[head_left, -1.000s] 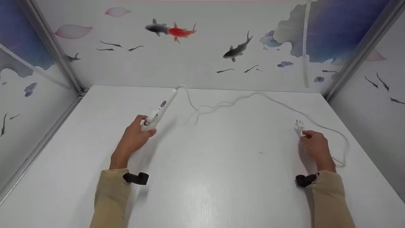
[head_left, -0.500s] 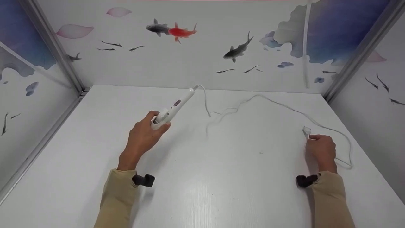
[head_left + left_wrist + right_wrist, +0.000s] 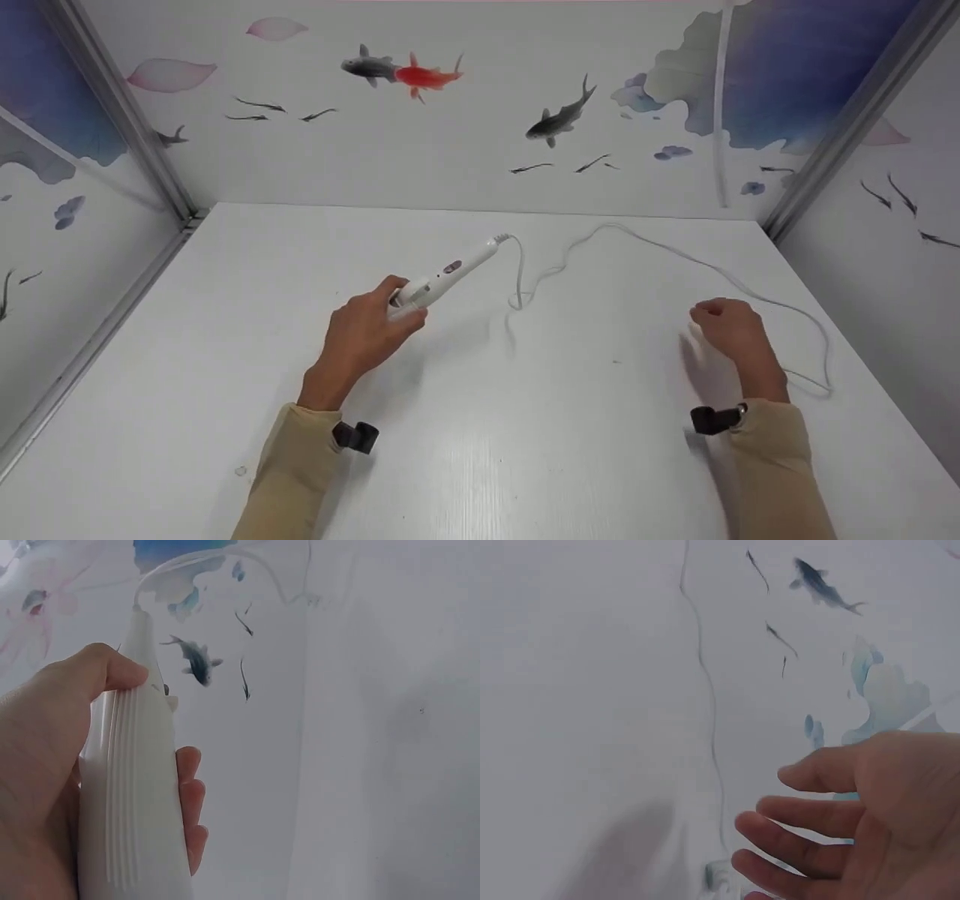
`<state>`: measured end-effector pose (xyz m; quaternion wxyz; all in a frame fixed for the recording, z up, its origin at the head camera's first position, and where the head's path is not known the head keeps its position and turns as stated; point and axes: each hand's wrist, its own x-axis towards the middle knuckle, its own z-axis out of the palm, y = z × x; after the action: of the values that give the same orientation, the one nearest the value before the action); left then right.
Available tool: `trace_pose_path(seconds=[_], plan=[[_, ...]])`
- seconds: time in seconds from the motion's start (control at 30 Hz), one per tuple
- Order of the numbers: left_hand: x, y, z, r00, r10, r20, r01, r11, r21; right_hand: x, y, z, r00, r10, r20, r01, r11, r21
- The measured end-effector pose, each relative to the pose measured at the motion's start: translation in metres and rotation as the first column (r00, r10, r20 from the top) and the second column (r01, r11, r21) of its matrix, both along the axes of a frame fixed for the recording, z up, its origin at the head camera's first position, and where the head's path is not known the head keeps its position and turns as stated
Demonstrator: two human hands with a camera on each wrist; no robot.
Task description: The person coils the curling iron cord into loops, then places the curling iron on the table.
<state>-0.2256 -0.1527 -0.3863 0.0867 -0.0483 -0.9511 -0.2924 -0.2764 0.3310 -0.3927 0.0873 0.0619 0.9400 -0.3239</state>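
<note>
In the head view my left hand (image 3: 364,322) grips a slim white corded appliance (image 3: 457,270), shaped like a hair iron, by its wider end. Its cord end points up and right, and its shadow falls on the table below. Close up in the left wrist view, my thumb presses the ridged white body (image 3: 139,787) while the fingers wrap behind it. My right hand (image 3: 731,330) hovers over the right side of the table. In the right wrist view its fingers (image 3: 780,844) are loosely bent, with nothing between them and the thumb. The plug is out of sight.
A thin white cord (image 3: 667,247) loops from the appliance across the back of the table and around behind the right wrist. The white table (image 3: 525,420) is bordered by upright panels printed with fish (image 3: 562,116), with metal posts in the back corners.
My left hand has carried the appliance right, tilting it flatter. The right hand, which earlier pinched the plug, has shifted slightly left and up with relaxed fingers, and the plug no longer shows.
</note>
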Motion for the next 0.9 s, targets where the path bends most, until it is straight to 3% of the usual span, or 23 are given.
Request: trace_pose_path(seconds=[0.13,0.3,0.47,0.6,0.73,0.9], plan=[[0.000,0.004,-0.002,0.999,-0.015,-0.031,0.015,1.000,-0.018,0.004,-0.025,0.008,0.984,0.177,0.006,-0.177,0.983,0.037],[0.001,0.007,-0.002,0.997,-0.029,-0.066,0.027,0.999,-0.022,0.007,-0.061,0.008,0.928,0.371,-0.039,-0.367,0.927,0.081],[0.003,0.006,0.000,0.993,-0.027,-0.119,0.024,0.999,-0.024,0.012,-0.085,0.011,0.911,0.410,-0.049,-0.407,0.912,0.053],[0.006,0.007,0.003,0.986,-0.051,-0.159,0.048,0.999,-0.023,0.017,-0.099,0.014,0.891,0.437,-0.124,-0.437,0.899,0.025],[0.008,0.009,0.006,0.978,-0.086,-0.189,0.082,0.996,-0.032,0.024,-0.112,0.016,0.844,0.489,-0.223,-0.501,0.866,0.002],[0.011,0.013,0.010,0.976,-0.111,-0.187,0.112,0.994,-0.006,0.031,-0.125,0.017,0.763,0.565,-0.314,-0.597,0.802,-0.009]])
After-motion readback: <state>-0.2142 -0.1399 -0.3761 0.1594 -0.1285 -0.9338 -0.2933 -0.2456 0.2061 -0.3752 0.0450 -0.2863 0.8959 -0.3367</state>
